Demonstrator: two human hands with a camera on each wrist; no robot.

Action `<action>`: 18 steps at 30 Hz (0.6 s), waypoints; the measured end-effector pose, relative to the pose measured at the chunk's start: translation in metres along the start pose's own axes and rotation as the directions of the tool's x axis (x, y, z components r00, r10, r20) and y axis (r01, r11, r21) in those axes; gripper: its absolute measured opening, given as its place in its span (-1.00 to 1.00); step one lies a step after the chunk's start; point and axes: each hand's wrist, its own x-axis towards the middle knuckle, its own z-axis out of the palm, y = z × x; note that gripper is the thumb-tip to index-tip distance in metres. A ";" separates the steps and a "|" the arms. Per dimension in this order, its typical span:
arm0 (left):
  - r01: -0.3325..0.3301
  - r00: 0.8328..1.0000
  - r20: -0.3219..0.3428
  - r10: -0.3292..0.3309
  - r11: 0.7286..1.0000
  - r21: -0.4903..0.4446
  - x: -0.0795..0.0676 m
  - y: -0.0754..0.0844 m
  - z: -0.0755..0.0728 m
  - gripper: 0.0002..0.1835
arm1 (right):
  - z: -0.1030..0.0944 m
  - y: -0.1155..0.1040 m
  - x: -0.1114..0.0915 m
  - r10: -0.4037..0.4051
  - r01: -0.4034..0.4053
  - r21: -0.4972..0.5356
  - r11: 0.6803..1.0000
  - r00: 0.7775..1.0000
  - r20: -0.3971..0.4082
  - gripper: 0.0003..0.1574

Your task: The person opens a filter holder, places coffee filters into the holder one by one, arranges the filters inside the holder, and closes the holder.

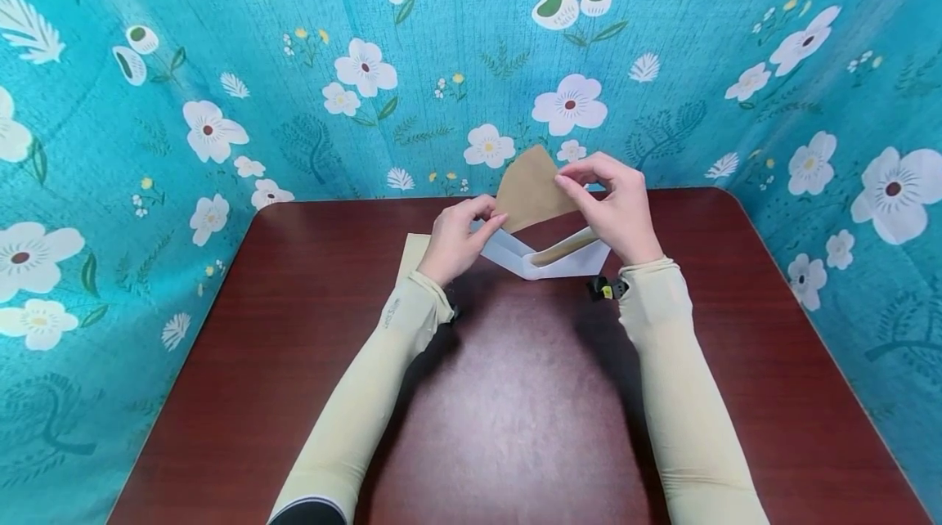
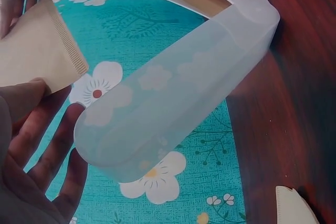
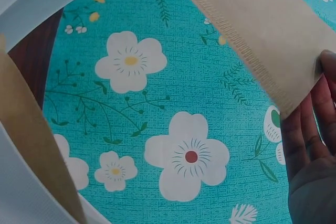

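Observation:
A brown cone coffee filter with a crimped seam is held up between both hands, over the far part of the table. My left hand pinches its lower left corner, thumb on the near face. At the right edge, my right hand pinches it between thumb and fingers. Just below stands a V-shaped, translucent white holder, its two arms spreading from a rounded corner. Tan paper shows inside its right arm, while the left arm looks see-through. The left hand's lower fingers lie close to the left arm's end.
Another pale tan filter lies on the dark red-brown table, partly behind the left wrist. A blue flowered cloth hangs along the table's back and sides. A small black wrist device sits under the right wrist.

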 end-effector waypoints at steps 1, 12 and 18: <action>-0.004 1.000 0.001 0.004 1.000 0.009 0.000 0.000 0.000 -0.88 | 0.000 0.000 0.001 -0.004 0.004 -0.005 1.000 1.000 0.001 -0.78; 0.002 0.999 0.033 -0.004 0.998 0.061 0.000 -0.001 0.000 -0.87 | 0.000 -0.014 0.016 -0.058 0.058 0.004 0.998 0.998 0.015 -0.79; 0.009 0.999 0.036 -0.011 0.998 0.060 0.000 -0.003 0.001 -0.86 | 0.000 -0.013 0.017 -0.054 0.054 0.003 0.999 0.998 0.010 -0.81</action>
